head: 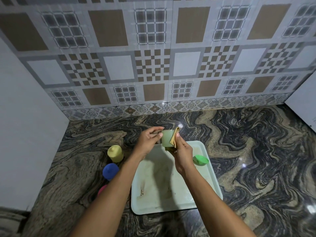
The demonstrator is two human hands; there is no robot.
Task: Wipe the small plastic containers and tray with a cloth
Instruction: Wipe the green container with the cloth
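- I see the pale green plastic cup (166, 138) upright, long axis vertical and mouth up, above the far edge of the tray (171, 194).
- My left grip (148, 141) pinches its rim; my right grip (182, 151) clamps a tan cloth (175, 136) against its right wall.
- The tray is a smooth mint rectangle with rounded corners and brown stains, on a swirled stone worktop (256, 159).
- A green lid (201, 159) lies at the tray's right rim.
- A yellow container (115, 153), blue container (110, 171) and pink container (102, 189), all round-topped, stand left of the tray.
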